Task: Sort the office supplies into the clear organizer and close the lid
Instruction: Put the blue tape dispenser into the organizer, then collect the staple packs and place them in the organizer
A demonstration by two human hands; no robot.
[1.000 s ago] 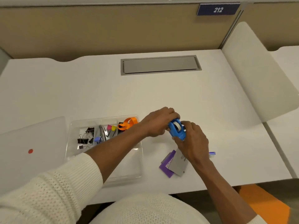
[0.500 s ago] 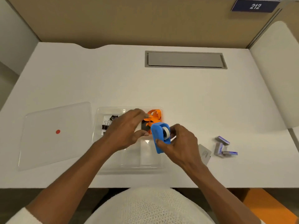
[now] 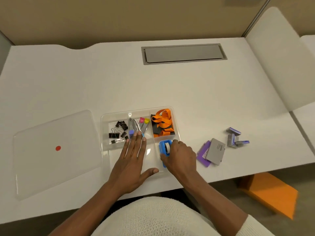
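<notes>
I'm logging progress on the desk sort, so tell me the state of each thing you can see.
Clear organizer: open, partly filled.
Lid: off, flat on desk.
Blue tape dispenser: in organizer, gripped.
Right hand: closed on dispenser.
Left hand: flat, open, on organizer.
Staple boxes: still on desk.
Grey and purple pads: still on desk.

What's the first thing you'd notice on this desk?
Probably the bright blue tape dispenser, which the right hand is setting into the clear organizer near the desk's front edge. Next, the orange ribbon in the organizer's far right compartment. The lid, with its red dot, lies flat to the left.
</notes>
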